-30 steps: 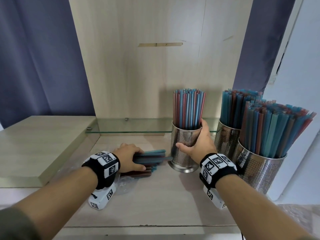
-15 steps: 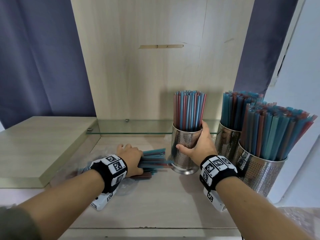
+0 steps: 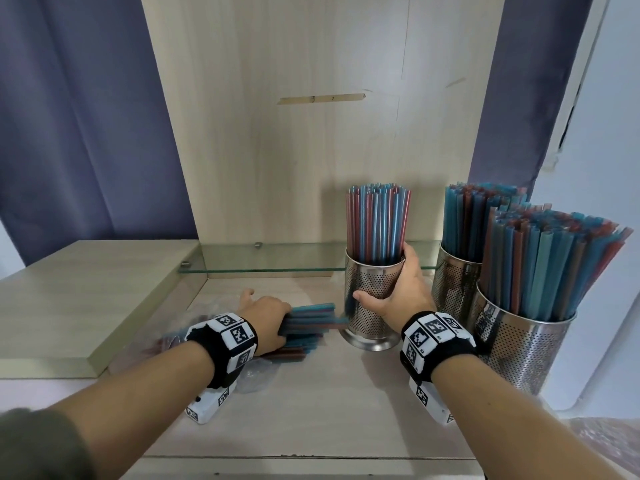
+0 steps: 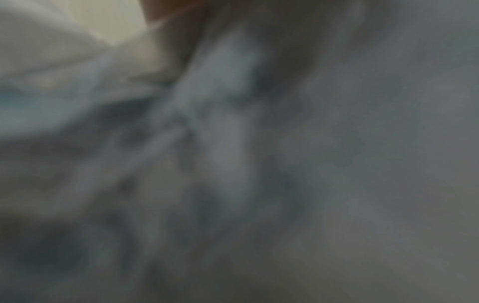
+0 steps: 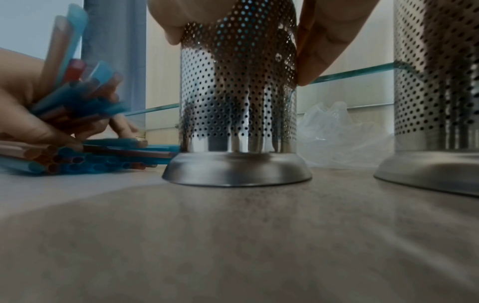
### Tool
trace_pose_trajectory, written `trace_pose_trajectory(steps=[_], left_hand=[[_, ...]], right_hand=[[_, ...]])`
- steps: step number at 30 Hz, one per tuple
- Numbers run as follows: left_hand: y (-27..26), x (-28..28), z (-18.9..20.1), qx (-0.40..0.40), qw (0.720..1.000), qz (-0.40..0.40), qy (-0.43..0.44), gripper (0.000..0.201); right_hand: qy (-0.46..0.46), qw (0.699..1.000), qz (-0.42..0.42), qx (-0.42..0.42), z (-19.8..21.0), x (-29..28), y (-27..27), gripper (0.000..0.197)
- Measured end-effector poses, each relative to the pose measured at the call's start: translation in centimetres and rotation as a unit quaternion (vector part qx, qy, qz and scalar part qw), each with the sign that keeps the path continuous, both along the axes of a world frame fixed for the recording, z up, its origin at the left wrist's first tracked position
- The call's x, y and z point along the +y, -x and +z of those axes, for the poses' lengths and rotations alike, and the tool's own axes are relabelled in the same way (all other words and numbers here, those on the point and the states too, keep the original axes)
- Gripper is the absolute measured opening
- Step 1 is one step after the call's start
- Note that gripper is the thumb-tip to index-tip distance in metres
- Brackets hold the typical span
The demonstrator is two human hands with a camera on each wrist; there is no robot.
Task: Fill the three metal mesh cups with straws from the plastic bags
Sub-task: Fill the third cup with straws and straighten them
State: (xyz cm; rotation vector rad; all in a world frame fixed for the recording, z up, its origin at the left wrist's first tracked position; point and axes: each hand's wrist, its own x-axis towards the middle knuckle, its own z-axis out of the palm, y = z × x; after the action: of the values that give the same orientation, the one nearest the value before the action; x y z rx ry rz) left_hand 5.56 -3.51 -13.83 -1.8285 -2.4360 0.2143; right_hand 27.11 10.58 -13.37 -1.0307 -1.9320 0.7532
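Observation:
Three perforated metal cups stand on the wooden shelf. My right hand (image 3: pixel 394 289) grips the middle cup (image 3: pixel 372 317), which holds upright red and blue straws (image 3: pixel 377 223); its fingers (image 5: pixel 324 49) wrap the cup (image 5: pixel 238 92). Two cups at the right, one at the back (image 3: pixel 453 289) and one in front (image 3: pixel 523 344), are packed with straws. My left hand (image 3: pixel 268 318) grips a bunch of loose straws (image 3: pixel 308 323) lying left of the middle cup. In the right wrist view that bunch (image 5: pixel 85 86) tilts up above the pile (image 5: pixel 90 160). The left wrist view is a blur.
A clear plastic bag (image 3: pixel 256 374) lies under my left wrist. Another crumpled bag (image 5: pixel 342 133) sits behind the middle cup. A glass shelf (image 3: pixel 277 258) runs along the back, with a raised wooden block (image 3: pixel 86 299) at the left and a white wall (image 3: pixel 606 237) at the right.
My left hand has slid slightly right along the loose straws and gathered a bunch. My right hand stays on the middle cup, which has not moved.

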Motion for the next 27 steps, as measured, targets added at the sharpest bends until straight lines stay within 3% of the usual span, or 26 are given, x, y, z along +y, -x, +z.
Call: trace_pose_trajectory(steps=[6,12,19,24,27], left_hand=[[-0.3,0.0,0.2,-0.066,0.995,0.01,-0.073,0.044],[0.0,-0.1,1.1,-0.065,0.994,-0.003,-0.089,0.022],[-0.4,-0.4,2.8,-0.048,0.992,-0.01,-0.117,0.022],[-0.9,-0.5,5.6,-0.105,0.974,-0.027,-0.197,0.012],[-1.0,-0.7,7.5,-0.216,0.943,-0.041,-0.249,0.011]], right_hand=[[0.001,1.0,0.004,-0.002,0.0,0.0,-0.1,0.123],[0.006,1.0,0.003,-0.006,-0.2,0.3,0.1,0.127],[0.002,1.0,0.002,-0.005,-0.2,0.3,0.1,0.126],[0.006,1.0,0.009,0.007,-0.5,0.7,0.3,0.126],[0.004,1.0,0.011,0.006,-0.5,0.7,0.2,0.126]])
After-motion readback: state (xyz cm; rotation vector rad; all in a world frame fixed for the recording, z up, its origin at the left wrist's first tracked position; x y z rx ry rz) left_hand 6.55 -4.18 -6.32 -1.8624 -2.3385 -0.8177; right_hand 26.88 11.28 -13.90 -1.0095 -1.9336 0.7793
